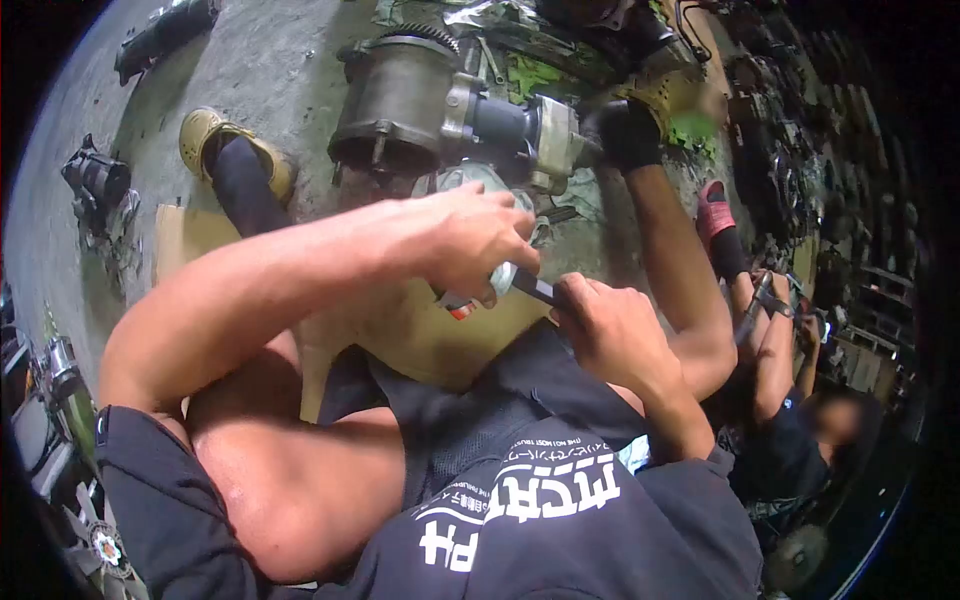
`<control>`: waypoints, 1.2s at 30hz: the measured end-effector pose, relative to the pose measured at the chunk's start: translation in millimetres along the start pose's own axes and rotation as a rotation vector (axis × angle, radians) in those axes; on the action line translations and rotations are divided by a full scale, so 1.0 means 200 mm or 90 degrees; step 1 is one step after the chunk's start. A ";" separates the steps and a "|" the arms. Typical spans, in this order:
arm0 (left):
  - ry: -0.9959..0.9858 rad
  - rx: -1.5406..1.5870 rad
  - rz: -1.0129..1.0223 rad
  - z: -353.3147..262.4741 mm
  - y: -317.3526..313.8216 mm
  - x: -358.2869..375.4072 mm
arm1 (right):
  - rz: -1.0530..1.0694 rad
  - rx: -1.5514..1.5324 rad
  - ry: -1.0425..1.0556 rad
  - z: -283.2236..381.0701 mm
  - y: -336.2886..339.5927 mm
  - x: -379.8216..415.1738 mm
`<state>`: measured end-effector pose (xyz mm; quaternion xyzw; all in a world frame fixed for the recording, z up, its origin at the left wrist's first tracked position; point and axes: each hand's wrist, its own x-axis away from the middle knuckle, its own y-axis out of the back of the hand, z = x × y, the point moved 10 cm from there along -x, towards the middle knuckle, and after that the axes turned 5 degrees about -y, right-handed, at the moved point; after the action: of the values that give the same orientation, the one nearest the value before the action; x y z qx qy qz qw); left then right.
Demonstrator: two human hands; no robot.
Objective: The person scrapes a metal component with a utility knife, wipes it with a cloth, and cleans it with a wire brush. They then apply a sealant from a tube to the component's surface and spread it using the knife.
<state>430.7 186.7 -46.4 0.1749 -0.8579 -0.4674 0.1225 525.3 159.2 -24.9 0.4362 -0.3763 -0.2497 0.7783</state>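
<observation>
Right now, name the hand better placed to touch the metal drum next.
Probably the left hand: it looks closer to the metal drum, while the right hand holds the dark bar.

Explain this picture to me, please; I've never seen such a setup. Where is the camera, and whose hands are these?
There is no machine here moving things: these are one person's bare hands, seen from a camera worn on that person's head, looking forward and down. The right hand grips a slim, dark bar. The left hand is curled near the bar's other end, by a pale item I cannot identify. On the grey floor ahead sits a large, grey metal, cylindrical housing with a toothed gear wheel. Another person shows at the right.
</observation>
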 end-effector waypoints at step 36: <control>0.335 -0.038 -0.076 0.39 0.08 0.29 | -0.303 -0.449 -0.158 -0.41 0.56 0.22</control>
<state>345.7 229.2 -71.7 0.3367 -0.7705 -0.4374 0.3190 624.3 223.5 60.3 0.1854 -0.2479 -0.5854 0.7493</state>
